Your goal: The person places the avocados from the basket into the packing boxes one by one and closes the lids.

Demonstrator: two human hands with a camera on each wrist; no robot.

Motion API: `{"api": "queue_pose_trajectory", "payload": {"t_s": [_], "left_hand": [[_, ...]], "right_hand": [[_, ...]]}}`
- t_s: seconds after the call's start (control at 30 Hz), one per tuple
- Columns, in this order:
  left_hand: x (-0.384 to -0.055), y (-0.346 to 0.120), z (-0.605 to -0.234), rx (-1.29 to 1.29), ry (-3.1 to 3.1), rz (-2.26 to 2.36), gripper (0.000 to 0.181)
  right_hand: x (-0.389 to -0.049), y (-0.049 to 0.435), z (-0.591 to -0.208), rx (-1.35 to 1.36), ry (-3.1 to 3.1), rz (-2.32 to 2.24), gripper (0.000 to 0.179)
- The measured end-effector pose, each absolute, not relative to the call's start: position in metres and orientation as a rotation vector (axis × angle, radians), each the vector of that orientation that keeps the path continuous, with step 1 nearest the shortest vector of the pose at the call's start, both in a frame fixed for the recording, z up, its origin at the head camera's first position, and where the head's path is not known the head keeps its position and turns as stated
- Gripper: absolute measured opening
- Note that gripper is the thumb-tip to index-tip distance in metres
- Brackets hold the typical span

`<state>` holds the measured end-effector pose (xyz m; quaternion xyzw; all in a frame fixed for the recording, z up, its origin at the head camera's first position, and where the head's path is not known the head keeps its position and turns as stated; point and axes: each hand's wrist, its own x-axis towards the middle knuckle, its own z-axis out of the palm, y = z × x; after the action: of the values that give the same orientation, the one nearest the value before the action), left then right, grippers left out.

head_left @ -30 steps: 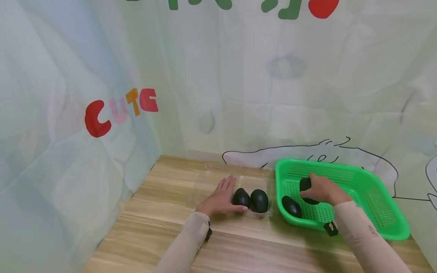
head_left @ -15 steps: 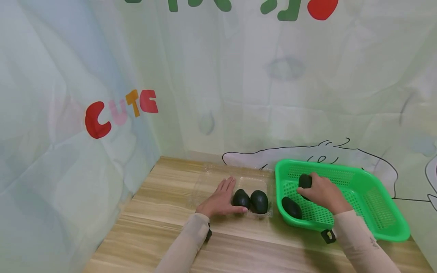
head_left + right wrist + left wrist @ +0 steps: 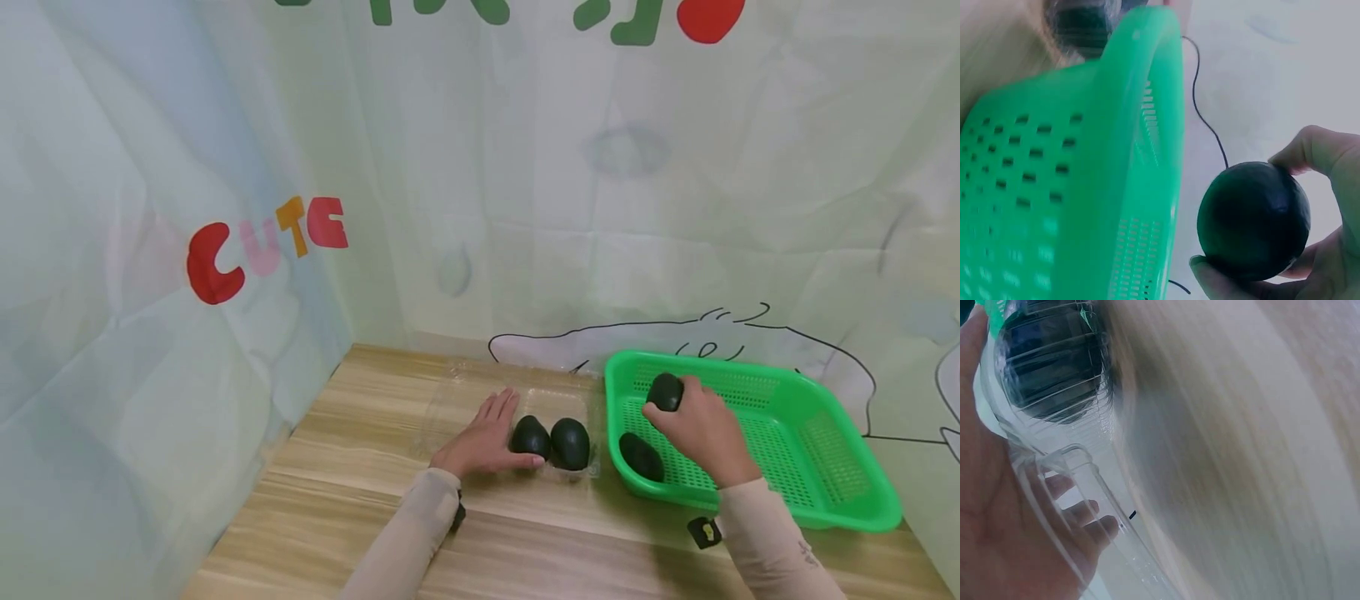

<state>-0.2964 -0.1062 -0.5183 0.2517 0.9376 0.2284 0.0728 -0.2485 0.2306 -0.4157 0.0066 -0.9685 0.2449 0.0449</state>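
Note:
My right hand (image 3: 703,427) grips a dark avocado (image 3: 665,392) over the left part of the green basket (image 3: 847,500). In the right wrist view thumb and fingers curl round this avocado (image 3: 1254,220), above the basket's rim. Another avocado (image 3: 641,457) lies inside the basket at its left end. My left hand (image 3: 483,442) rests with straight fingers on the clear plastic clamshell box (image 3: 557,400), thumb along its front. Two avocados (image 3: 570,443) sit side by side in the box's front. Through the clear wall, the left wrist view shows dark avocado (image 3: 1054,362).
The box's clear lid (image 3: 442,408) lies folded out to the left on the wooden table (image 3: 360,500). A printed cloth backdrop (image 3: 480,208) rises behind the table and along its left side. The basket stands close against the box's right side.
My right hand has lifted the avocado from low in the basket and moved it slightly left, tilting it. The left hand and the two boxed avocados have stayed put.

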Motion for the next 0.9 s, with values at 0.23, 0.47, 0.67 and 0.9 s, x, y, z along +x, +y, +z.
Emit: {"api": "queue_pose_trajectory", "payload": {"t_s": [0.23, 0.47, 0.67, 0.9], "left_hand": [[-0.297, -0.106, -0.518, 0.763, 2.821, 0.688, 0.123], [-0.296, -0.107, -0.519, 0.771, 2.832, 0.67, 0.122], [-0.296, -0.107, -0.521, 0.773, 2.838, 0.674, 0.121], [-0.296, -0.107, -0.522, 0.769, 2.838, 0.7, 0.122]], "right_hand": [[-0.244, 0.219, -0.418, -0.003, -2.86, 0.839, 0.073], [-0.24, 0.202, -0.417, -0.007, -2.813, 0.893, 0.07], [-0.24, 0.183, -0.416, -0.008, -2.795, 0.906, 0.071], [-0.243, 0.162, -0.418, 0.031, -2.757, 0.896, 0.069]]}}
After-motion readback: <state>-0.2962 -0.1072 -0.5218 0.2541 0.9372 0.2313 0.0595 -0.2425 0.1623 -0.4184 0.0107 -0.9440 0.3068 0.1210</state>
